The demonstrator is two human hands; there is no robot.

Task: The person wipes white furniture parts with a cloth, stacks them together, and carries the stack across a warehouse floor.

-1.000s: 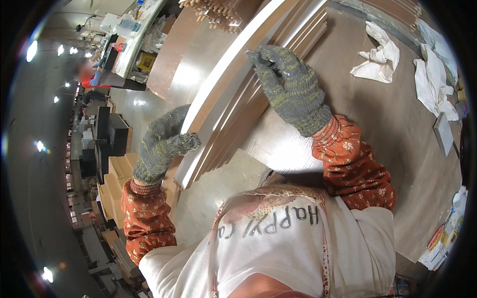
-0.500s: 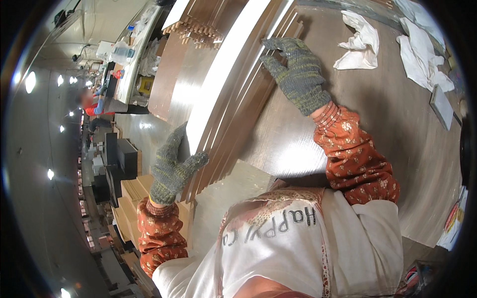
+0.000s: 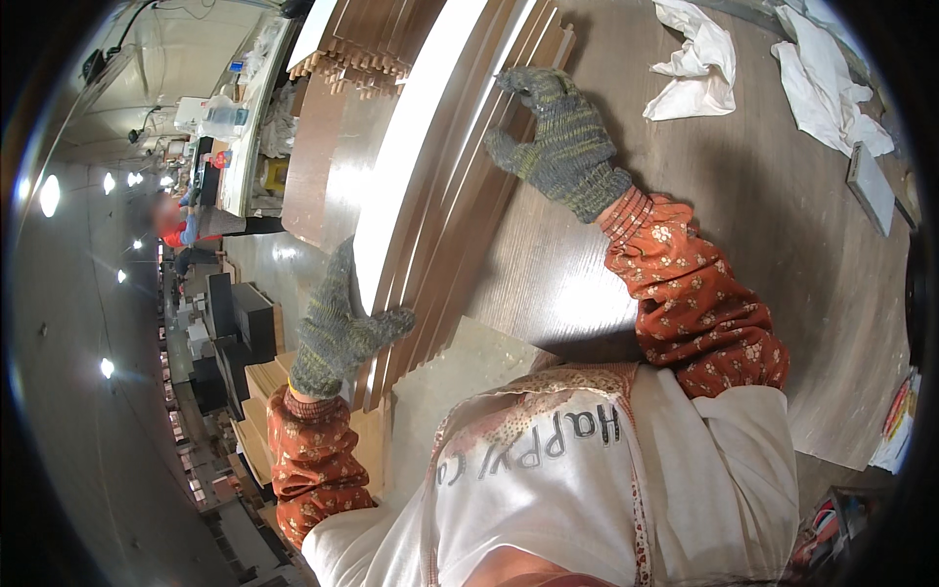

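Note:
A stack of long thin wooden boards [image 3: 440, 196], brown with pale edges, lies on a large brown wooden table [image 3: 763, 245]. My left hand [image 3: 337, 328], in a grey-green knit glove, grips the near end of the boards' left edge, thumb over the top. My right hand [image 3: 558, 137], in the same kind of glove, presses on the far right edge of the stack with fingers spread. Both forearms wear orange flowered sleeves.
White rags [image 3: 699, 64] lie on the table at the far right, with more cloth [image 3: 831, 88] and a small flat block [image 3: 871, 186] beside them. Another bundle of wooden strips [image 3: 357, 64] sits beyond the stack. A person in red [image 3: 181, 225] stands far off on the left.
My right hand has slid farther along the boards away from me. My left hand has shifted down to the near end of the stack. The view has tilted.

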